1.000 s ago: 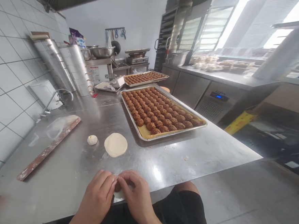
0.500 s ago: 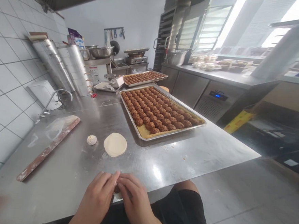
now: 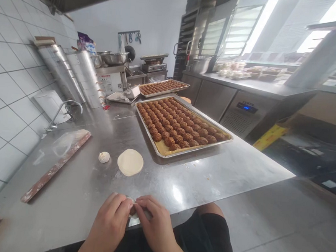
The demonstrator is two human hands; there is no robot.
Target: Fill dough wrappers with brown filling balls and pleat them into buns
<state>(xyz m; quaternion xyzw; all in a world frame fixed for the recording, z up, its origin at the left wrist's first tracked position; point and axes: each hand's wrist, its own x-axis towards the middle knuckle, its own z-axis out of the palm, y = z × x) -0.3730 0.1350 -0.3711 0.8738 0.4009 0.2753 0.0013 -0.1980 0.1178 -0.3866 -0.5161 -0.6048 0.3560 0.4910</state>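
Note:
Near the table's front edge, my left hand (image 3: 112,219) and my right hand (image 3: 156,221) meet around a small bun (image 3: 132,210). Its pale dough wrapper is partly gathered over a brown filling. Both hands pinch the wrapper's edge, and my fingers cover much of it. Just beyond them lies a stack of round dough wrappers (image 3: 130,162). To its left sits a closed, pleated bun (image 3: 104,157). Farther back, a metal tray (image 3: 157,153) holds rows of brown filling balls (image 3: 182,129).
A flour-dusted brown wooden strip (image 3: 56,166) lies at the left beside clear plastic. Behind it are a faucet (image 3: 62,105) and tall metal cylinders (image 3: 86,80). A second tray of balls (image 3: 163,88) stands at the back. The steel table (image 3: 72,211) ends at my lap.
My fingertips have parted slightly, and more of the wrapper and brown filling shows between them. The right hand has shifted a little to the right.

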